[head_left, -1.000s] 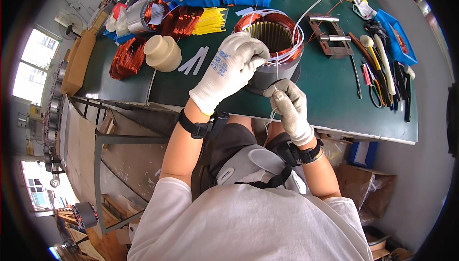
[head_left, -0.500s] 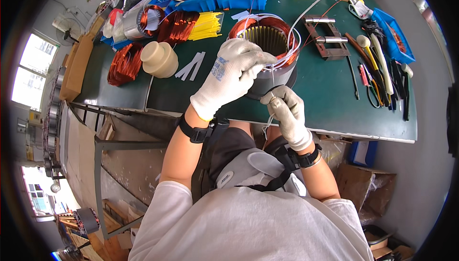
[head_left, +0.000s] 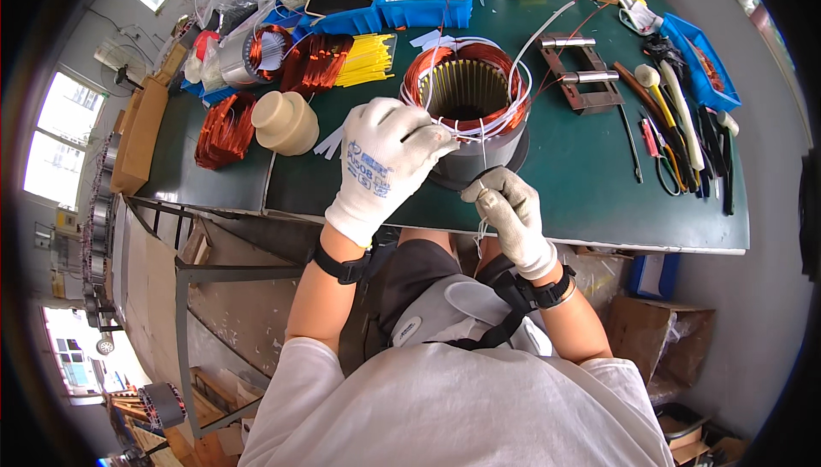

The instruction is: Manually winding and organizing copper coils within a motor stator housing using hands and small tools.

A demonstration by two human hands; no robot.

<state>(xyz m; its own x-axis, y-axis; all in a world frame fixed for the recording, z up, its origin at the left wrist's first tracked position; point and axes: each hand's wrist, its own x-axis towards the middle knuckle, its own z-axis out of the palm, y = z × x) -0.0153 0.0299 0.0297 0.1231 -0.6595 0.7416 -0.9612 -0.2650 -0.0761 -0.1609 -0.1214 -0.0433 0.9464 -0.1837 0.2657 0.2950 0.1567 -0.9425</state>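
In front of me stands a motor stator (head_left: 503, 149) with a grey metal body, red-brown copper windings round its rim and white sleeves over them. A thin white cord (head_left: 484, 154) runs tautly from the stator's near rim down to my right hand (head_left: 515, 217), whose gloved thumb and forefinger pinch it. Loose cord ends dangle below that hand. My left hand (head_left: 383, 163), also in a white glove, is at the near left of the rim. Its fingers are bent and pressed together; anything between their tips is hidden.
Left of the stator are a cream stepped cylinder (head_left: 286, 123), copper coils (head_left: 226, 132) and yellow strips (head_left: 366, 61). To the right lie a metal frame with rollers (head_left: 583, 73) and several hand tools (head_left: 671, 138). Blue bins (head_left: 428, 12) line the back.
My left hand has moved left and slightly down, away from the cord, uncovering the near rim. My right hand keeps its pinch on the cord and has shifted slightly down and left.
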